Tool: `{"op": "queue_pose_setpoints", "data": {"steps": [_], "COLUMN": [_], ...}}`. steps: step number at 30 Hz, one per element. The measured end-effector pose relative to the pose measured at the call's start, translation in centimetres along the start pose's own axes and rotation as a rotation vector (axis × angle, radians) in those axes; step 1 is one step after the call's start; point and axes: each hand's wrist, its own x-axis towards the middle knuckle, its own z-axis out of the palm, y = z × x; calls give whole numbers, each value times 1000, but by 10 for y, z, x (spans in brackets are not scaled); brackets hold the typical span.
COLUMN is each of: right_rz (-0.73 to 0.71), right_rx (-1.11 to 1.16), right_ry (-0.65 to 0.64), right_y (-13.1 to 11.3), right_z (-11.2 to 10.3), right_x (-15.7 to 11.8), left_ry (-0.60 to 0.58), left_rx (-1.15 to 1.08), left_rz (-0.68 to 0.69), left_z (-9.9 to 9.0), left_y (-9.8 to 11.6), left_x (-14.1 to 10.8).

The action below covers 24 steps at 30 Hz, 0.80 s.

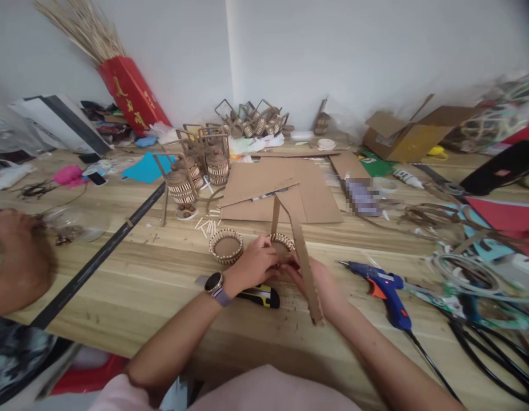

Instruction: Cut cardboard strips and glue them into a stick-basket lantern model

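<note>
Near the table's front, my left hand (pixel 260 260) has its fingers bent at the near side of a small round basket (pixel 285 241) made of short light and dark sticks. My right hand (pixel 312 279) closes in from the other side, fingertips pinched by the same rim. A long, folded cardboard strip (pixel 305 260) rises from the basket and slopes down across my right hand. My fingers hide where strip and rim meet. A second round basket (pixel 225 246) stands just left of my left hand. Under my left wrist lies a yellow-and-black utility knife (pixel 264 297).
A blue glue gun (pixel 387 288) with a black cable lies to the right. Cardboard sheets (pixel 285 165) lie ahead, beside finished handled baskets (pixel 183 185) and loose sticks (pixel 209 227). Another person's arm (pixel 18 257) rests at the left, past a black strip (pixel 101 254).
</note>
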Motion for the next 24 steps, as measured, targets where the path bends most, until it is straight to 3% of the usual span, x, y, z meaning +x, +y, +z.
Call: {"op": "queue_pose_setpoints", "data": {"steps": [10, 18, 21, 24], "right_rz": [-47, -52, -26, 64], "right_rx": [28, 14, 11, -6], "right_ry": [-39, -49, -50, -23], "right_y": [5, 12, 8, 10], "right_z": [-7, 1, -9, -35], "right_x": [10, 15, 13, 9], "left_ry": [16, 22, 18, 12], "left_rx": [-25, 31, 29, 27], "left_rz": [34, 2, 1, 6], "left_z": [-4, -5, -7, -10], "left_y": [-14, -11, -9, -7], "left_x": [2, 2, 2, 1]}}
